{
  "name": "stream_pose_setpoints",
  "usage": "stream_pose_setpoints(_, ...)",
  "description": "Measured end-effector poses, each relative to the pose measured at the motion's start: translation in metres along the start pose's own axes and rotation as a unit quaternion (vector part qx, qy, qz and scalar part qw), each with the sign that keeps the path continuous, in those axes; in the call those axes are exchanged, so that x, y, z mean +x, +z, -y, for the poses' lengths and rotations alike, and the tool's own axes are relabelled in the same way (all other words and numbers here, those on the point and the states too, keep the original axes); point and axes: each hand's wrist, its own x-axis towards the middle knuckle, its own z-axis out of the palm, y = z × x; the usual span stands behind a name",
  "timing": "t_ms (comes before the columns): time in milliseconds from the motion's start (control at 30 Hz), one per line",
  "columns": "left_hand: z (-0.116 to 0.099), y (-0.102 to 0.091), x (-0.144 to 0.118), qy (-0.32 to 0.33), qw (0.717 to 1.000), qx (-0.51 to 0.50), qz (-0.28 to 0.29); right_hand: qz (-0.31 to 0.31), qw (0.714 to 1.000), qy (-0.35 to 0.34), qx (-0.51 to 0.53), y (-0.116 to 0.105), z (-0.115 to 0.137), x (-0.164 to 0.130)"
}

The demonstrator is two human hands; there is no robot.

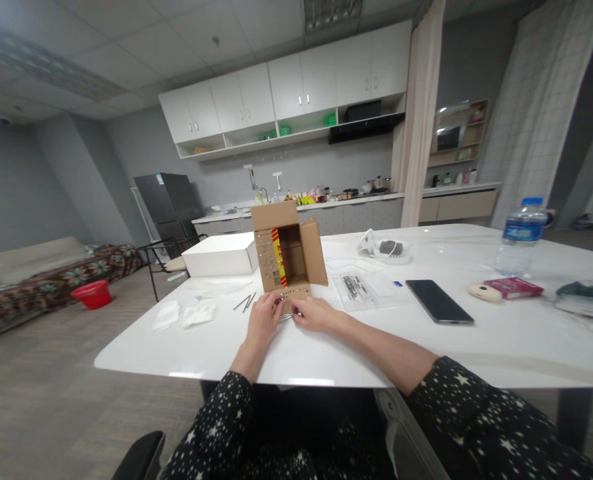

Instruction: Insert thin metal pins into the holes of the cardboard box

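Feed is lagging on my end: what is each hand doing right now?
Left hand: fingers curled at the lower flap of the cardboard box; grip cannot be told.
Right hand: pinching something small by that flap; too small to identify.

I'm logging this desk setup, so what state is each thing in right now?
cardboard box: lying on its side, flaps open toward the person
left hand: fingers at the box's lower flap
right hand: fingers at the same flap, grip unclear
white box: closed
water bottle: upright, capped
phone: flat, screen dark
clear bag: lying flat
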Motion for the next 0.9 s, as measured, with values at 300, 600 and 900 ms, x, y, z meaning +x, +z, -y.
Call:
stream_pose_setpoints(300,0.002,0.001,-0.0003,-0.004,1.0,-0.016,0.005,-0.004,1.0,-0.003,0.004,0.0001,0.0005,-0.0004)
stream_pose_setpoints(600,0.0024,0.0016,-0.0001,-0.012,1.0,-0.015,0.01,0.0,1.0,-0.004,0.003,-0.0003,0.0003,-0.0009)
stream_pose_setpoints(900,0.0015,0.0012,-0.0006,-0.026,0.999,-0.022,0.032,-0.004,1.0,-0.01,0.005,0.0012,-0.0008,0.0002)
